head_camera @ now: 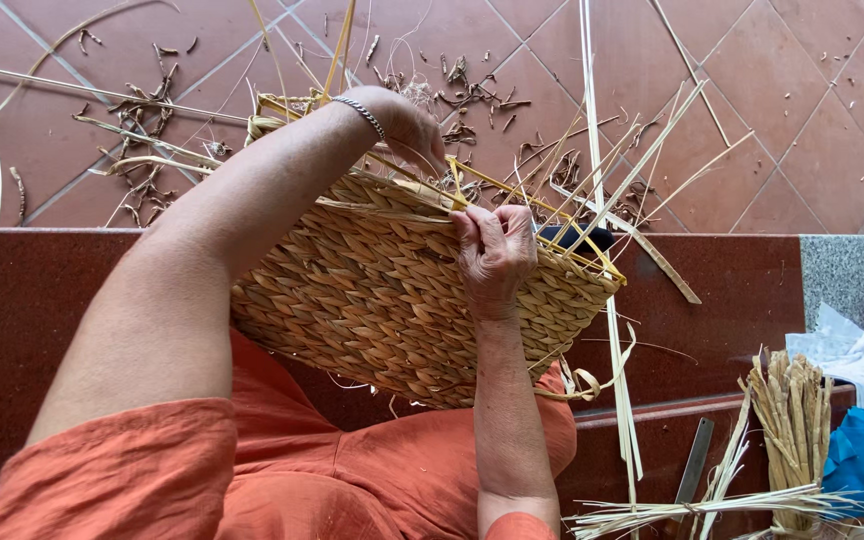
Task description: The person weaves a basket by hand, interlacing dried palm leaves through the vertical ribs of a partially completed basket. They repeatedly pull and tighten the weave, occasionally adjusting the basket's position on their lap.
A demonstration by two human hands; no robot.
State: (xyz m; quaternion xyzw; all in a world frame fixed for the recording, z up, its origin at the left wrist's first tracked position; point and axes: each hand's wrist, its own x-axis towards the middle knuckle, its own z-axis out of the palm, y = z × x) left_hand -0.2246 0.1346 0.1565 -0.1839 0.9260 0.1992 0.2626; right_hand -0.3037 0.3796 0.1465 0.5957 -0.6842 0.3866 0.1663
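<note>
Our right hand (495,255) pinches the rim of the woven basket (382,295) resting tilted on our lap. At ten o'clock from it, our left hand (407,125) curls closed over the far rim. Loose straw strips (612,330) stand at three o'clock; a bundle of reeds (794,410) lies at four.

Reddish tiled floor (802,110) beyond a dark red stone step (722,290), daylit.

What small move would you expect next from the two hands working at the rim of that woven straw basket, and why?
Probably tucking a loose pale strand down into the rim. The right hand pinches the woven straw basket's top edge, the left hand reaches inside, and unwoven strands jut up past the rim.
</note>
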